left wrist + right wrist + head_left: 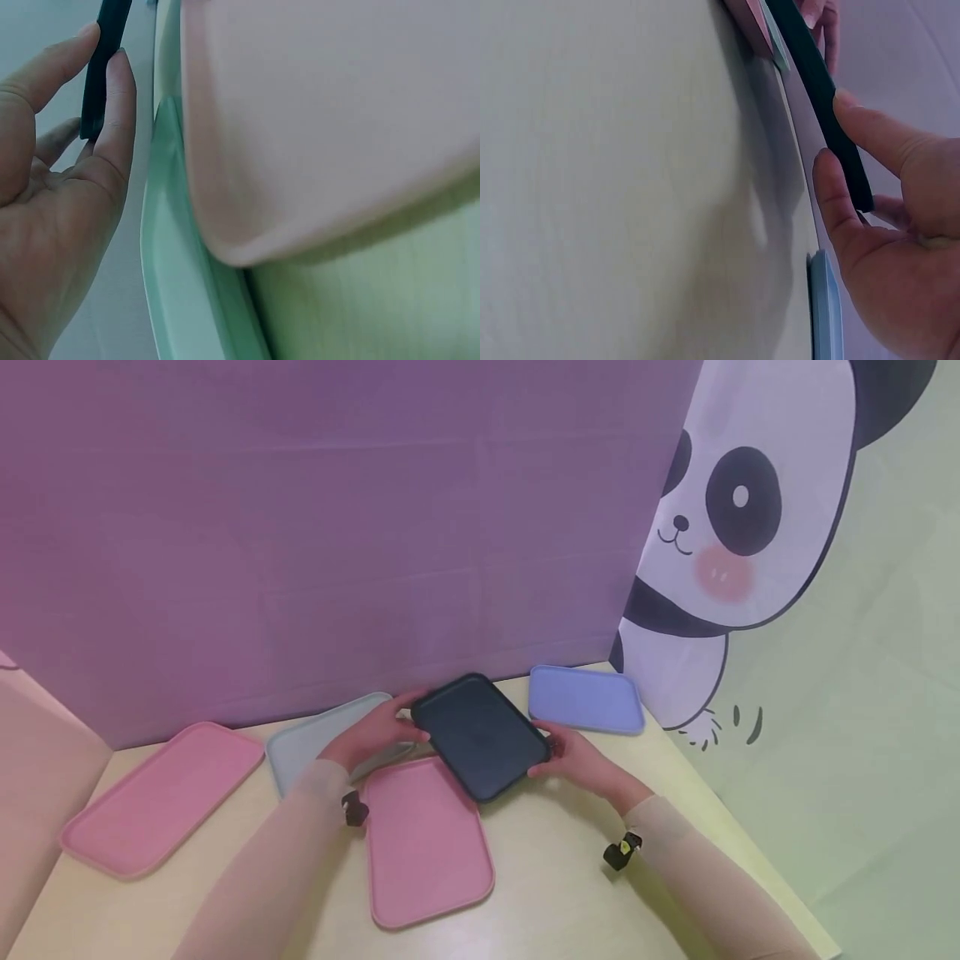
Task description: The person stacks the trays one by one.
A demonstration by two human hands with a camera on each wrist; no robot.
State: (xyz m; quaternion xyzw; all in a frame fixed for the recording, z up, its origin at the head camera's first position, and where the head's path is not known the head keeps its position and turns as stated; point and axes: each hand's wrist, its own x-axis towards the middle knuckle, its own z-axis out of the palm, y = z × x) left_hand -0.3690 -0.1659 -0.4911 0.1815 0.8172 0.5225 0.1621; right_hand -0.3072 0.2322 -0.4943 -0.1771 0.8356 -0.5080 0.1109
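Note:
Both hands hold a dark rectangular tray above the table, tilted in the head view. My left hand grips its left corner, thumb and fingers on either side of the rim, as the left wrist view also shows with the hand at the tray's edge. At the opposite corner my right hand pinches the rim; in the right wrist view that hand has the dark tray between thumb and fingers. Below the dark tray lies a pink tray, partly overlapping a pale blue-grey tray.
Another pink tray lies at the table's left side. A blue-violet tray sits at the back right corner. A purple cloth wall rises behind the wooden table, and a panda-printed wall stands on the right.

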